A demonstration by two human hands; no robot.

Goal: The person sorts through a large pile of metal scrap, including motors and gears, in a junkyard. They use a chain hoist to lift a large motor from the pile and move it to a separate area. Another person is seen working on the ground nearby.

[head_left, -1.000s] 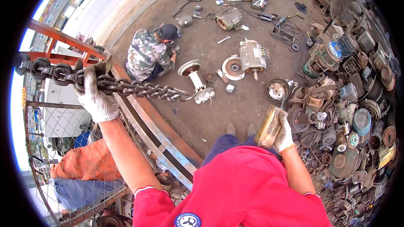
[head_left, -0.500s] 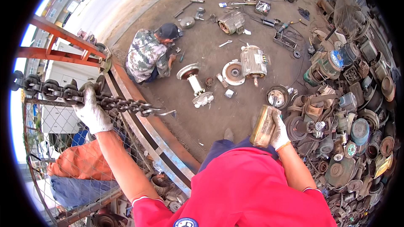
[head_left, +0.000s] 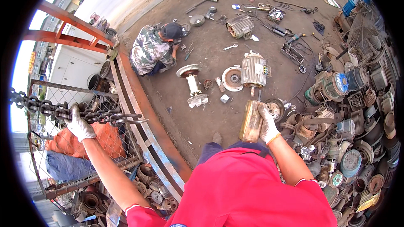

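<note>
My left hand [head_left: 81, 123], in a white work glove, is closed around a heavy dark steel chain [head_left: 48, 109]. The chain stretches across from the left edge, and its right end carries a hook-like metal piece [head_left: 132, 120]. In my gloved right hand [head_left: 268, 125] is a grimy, yellowish box-shaped container [head_left: 249, 122], held upright in front of my waist. Its exact kind is unclear. Beyond it on the ground stands a ribbed electric motor [head_left: 254, 69] with its shaft toward me. Beside the motor lie a round end cover [head_left: 232, 78] and a rotor [head_left: 194, 85].
A person in camouflage [head_left: 148, 48] crouches over parts at the far left. An orange steel rail [head_left: 155, 124] and a mesh fence [head_left: 46, 130] run along my left. Scrap motor parts [head_left: 341, 143] pile up on the right. Tools and a wrench [head_left: 230, 47] lie scattered on the ground.
My left hand and the chain have sunk lower and shifted left in view. The container in my right hand has moved left and slightly up. The whole view has shifted a little.
</note>
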